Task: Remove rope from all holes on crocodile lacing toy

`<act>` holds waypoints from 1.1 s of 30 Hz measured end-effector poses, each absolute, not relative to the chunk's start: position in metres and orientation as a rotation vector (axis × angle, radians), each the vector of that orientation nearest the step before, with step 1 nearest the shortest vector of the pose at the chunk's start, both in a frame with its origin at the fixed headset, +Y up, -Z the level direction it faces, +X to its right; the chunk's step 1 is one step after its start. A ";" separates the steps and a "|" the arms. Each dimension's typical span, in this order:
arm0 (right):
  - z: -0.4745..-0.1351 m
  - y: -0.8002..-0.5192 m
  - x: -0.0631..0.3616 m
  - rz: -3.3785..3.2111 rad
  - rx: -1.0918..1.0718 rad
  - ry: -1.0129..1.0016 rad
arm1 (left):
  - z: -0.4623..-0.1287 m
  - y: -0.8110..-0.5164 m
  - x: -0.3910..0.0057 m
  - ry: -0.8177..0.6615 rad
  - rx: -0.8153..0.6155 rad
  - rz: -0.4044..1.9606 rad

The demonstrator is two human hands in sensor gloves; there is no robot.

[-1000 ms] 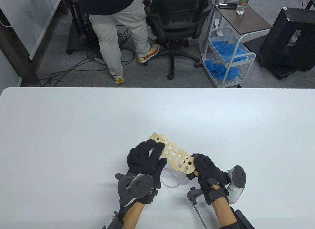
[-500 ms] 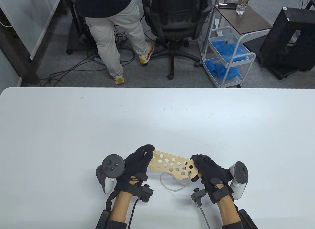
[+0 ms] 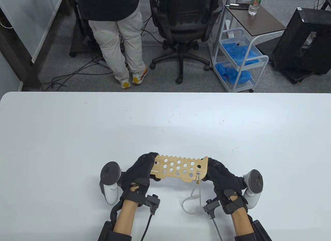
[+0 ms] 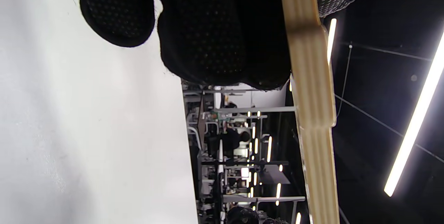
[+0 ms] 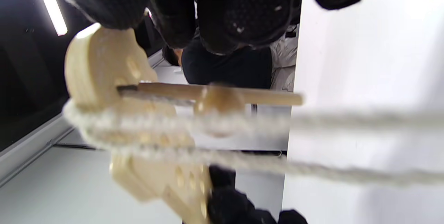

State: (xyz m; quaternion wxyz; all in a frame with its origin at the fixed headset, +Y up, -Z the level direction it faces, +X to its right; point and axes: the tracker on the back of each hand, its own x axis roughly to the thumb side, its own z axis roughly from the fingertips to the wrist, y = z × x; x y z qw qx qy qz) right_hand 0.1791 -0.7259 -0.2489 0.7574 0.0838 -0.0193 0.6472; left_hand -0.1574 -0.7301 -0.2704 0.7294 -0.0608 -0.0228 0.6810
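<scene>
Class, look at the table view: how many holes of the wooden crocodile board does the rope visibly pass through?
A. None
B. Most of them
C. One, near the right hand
C: the rope hangs from a single hole near the right hand; the board's other holes show empty.

Crocodile board [image 3: 178,168] between both hands [image 3: 139,171]

The crocodile lacing toy [image 3: 179,168] sits at 6 o'clock on the table [image 3: 77,137], near the front edge. The left hand [image 3: 139,171] is at the toy's 9 o'clock end, the right hand [image 3: 222,176] at its 3 o'clock end. The rope [image 3: 192,197] hangs from a hole near the toy's 3 o'clock end toward 6 o'clock, between the two wrists.
</scene>
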 end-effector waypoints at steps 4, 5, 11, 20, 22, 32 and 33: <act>-0.249 -0.724 0.172 1.400 0.274 -0.011 | -0.270 -0.732 -0.157 -0.049 -0.151 1.531; -0.249 -0.724 0.171 1.391 0.285 -0.004 | -0.271 -0.732 -0.156 -0.050 -0.155 1.537; -0.249 -0.725 0.163 1.385 0.383 0.059 | -0.271 -0.735 -0.154 -0.060 -0.181 1.571; -0.248 -0.727 0.155 1.424 0.453 0.140 | -0.271 -0.736 -0.153 -0.065 -0.193 1.579; -0.248 -0.728 0.154 1.437 0.446 0.139 | -0.270 -0.736 -0.153 -0.065 -0.194 1.579; -0.250 -0.732 0.157 1.404 0.397 0.130 | -0.271 -0.739 -0.157 -0.045 -0.189 1.589; -0.251 -0.733 0.158 1.399 0.385 0.128 | -0.271 -0.740 -0.158 -0.042 -0.187 1.590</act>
